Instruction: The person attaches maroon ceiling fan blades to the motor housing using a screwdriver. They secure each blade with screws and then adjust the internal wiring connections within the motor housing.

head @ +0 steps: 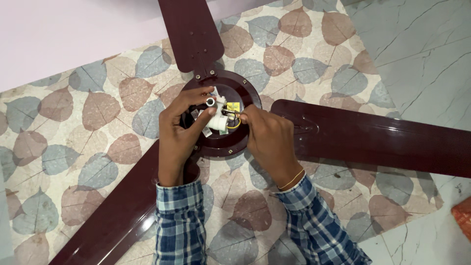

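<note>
Both hands, left hand (179, 130) & right hand (269, 140), pinch fan hub (223, 145) wiring (230, 118).

A dark maroon ceiling fan (343, 135) is lying flat on the leaf-patterned mat, its three glossy blades spreading outward from the round motor hub (221, 142). A short white shaft (212, 105) is standing up at the hub's centre, with a white block just beside it and yellow wires (234, 121) looping out at its side.
</note>
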